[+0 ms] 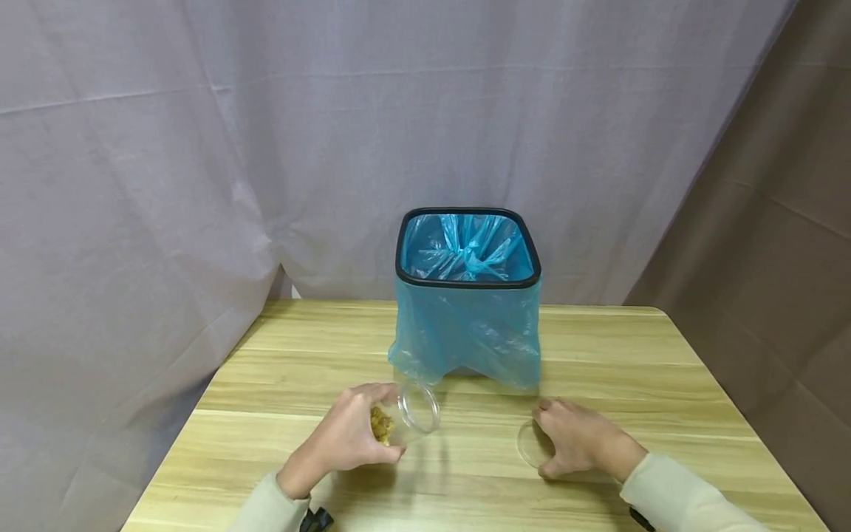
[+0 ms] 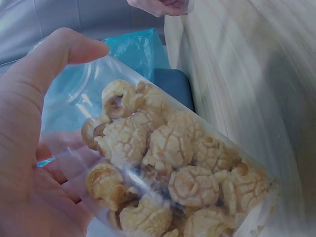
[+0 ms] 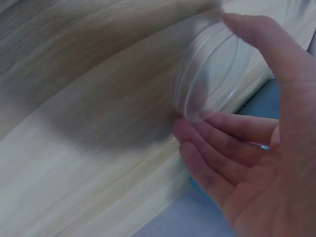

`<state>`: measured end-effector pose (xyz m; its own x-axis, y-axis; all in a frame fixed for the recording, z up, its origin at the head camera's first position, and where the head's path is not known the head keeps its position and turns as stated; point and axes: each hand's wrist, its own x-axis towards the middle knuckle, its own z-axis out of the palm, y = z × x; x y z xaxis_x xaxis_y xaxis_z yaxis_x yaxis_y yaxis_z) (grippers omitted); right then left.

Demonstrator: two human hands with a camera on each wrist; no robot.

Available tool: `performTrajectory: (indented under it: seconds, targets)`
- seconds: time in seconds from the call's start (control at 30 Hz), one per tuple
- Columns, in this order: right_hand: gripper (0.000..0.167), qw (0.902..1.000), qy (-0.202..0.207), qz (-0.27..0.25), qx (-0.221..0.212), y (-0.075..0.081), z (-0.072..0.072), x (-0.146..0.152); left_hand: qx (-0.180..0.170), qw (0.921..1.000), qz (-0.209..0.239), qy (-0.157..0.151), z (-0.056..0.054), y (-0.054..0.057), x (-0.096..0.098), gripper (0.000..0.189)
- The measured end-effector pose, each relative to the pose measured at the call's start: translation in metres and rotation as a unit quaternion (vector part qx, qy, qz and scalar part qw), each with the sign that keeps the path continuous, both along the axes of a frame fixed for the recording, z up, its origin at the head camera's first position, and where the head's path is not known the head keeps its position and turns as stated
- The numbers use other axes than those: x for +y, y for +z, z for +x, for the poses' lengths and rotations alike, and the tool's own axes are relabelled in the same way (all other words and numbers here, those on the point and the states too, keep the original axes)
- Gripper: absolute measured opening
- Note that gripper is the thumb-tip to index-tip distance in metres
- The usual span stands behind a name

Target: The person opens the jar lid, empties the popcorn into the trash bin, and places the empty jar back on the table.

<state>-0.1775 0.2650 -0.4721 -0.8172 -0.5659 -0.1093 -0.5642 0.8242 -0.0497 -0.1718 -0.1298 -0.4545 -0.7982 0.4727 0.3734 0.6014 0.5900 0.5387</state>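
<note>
My left hand point(image 1: 352, 432) grips a clear plastic jar point(image 1: 417, 408) round its side, tilted so that its uncovered mouth points right. Pieces of caramel popcorn point(image 2: 170, 148) lie inside, gathered toward the jar's bottom end in the left wrist view. To the right, my right hand point(image 1: 581, 437) holds a round clear lid point(image 3: 211, 71) by its rim, thumb on one edge and fingertips on the opposite edge. The lid is low over the table, apart from the jar.
A bin with a black rim point(image 1: 468, 284) and a blue plastic bag point(image 1: 465, 325) lining it stands at the back of the wooden table point(image 1: 299, 355), beyond both hands. Grey curtains point(image 1: 332, 148) hang behind and beside the table.
</note>
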Motion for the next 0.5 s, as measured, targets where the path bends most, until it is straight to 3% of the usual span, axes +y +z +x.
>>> performTrajectory:
  seconds: [0.2, 0.4, 0.5]
  targets:
    - [0.087, 0.9961, -0.061, -0.012, -0.063, 0.020, -0.006, 0.010, -0.004, 0.9999, -0.004, 0.016, -0.004, 0.008, -0.014, 0.075]
    - [0.096, 0.9945, -0.103, -0.016, 0.001, 0.068, -0.020, 0.031, -0.034, 0.9985, 0.019, 0.038, -0.015, 0.028, -0.039, 0.078]
    - [0.105, 0.9894, -0.141, -0.023, 0.027, 0.098, -0.029, 0.035, -0.030, 0.9982, 0.017, 0.049, -0.022, 0.043, -0.052, 0.079]
